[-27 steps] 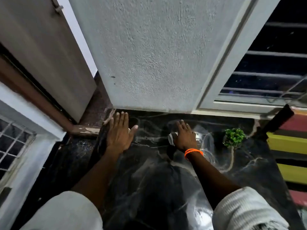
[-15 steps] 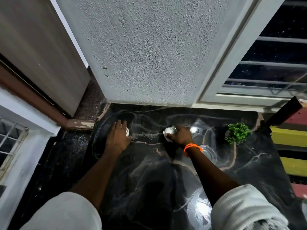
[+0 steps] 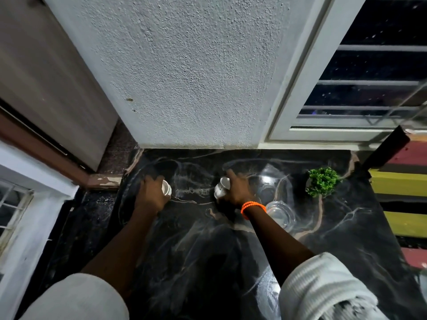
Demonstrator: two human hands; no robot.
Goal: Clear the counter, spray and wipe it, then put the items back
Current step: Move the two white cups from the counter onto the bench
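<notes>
Two small white cups gripped at the rear of the counter; clearing step judged to be in hand.

A small white cup (image 3: 166,187) is held in the left hand (image 3: 151,196), fingers curled round its side, near the back left of the black marble-pattern counter (image 3: 231,262). A second white cup (image 3: 222,187), tilted, is clasped in the right hand (image 3: 236,191), fingers wrapped over it. Whether either cup is clear of the surface cannot be told. Just beside the right wrist, marked by an orange bead bracelet (image 3: 252,207), a clear glass vessel (image 3: 279,212) is seen; further right a small green plant (image 3: 322,184) stands near the window frame (image 3: 300,93). Since these items remain on the surface, clearing is judged incomplete. The next move calls for both cups to be lifted upright and carried off without the glass vessel being struck.
</notes>
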